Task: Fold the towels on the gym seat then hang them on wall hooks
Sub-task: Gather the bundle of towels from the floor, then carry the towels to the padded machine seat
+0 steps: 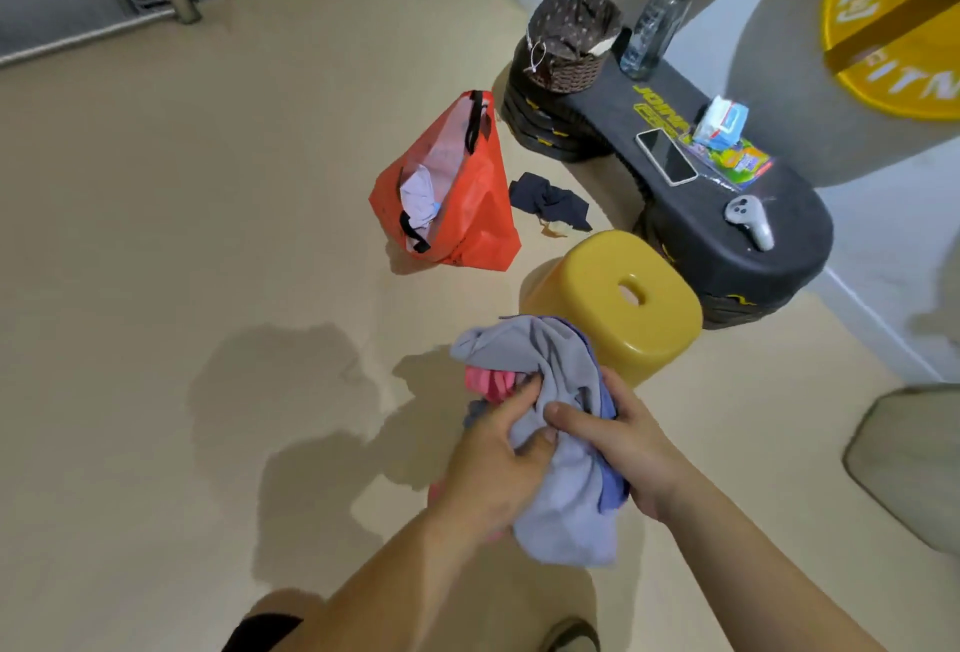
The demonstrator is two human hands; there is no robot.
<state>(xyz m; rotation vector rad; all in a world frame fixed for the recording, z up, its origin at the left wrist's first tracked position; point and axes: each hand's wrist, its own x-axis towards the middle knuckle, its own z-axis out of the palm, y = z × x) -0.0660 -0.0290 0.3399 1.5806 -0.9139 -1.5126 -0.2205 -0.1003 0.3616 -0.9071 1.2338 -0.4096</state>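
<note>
I hold a crumpled bundle of towels in front of me above the floor. A lavender towel (558, 506) wraps the outside, a pink towel (488, 381) pokes out at the left, and a darker blue one (610, 482) shows at the right edge. My left hand (493, 459) grips the bundle from the left with the thumb pressed into the lavender cloth. My right hand (618, 436) clasps it from the right, thumb on top. The black gym seat (727, 236) lies at the right along the wall. No wall hooks are in view.
A yellow plastic stool (613, 298) stands just beyond the bundle. An orange bag (457, 189) with cloth inside and a dark garment (550, 204) lie on the floor. On the seat are a basket (569, 35), water bottle (657, 15), phone (666, 156), wipes pack (722, 124) and controller (750, 220).
</note>
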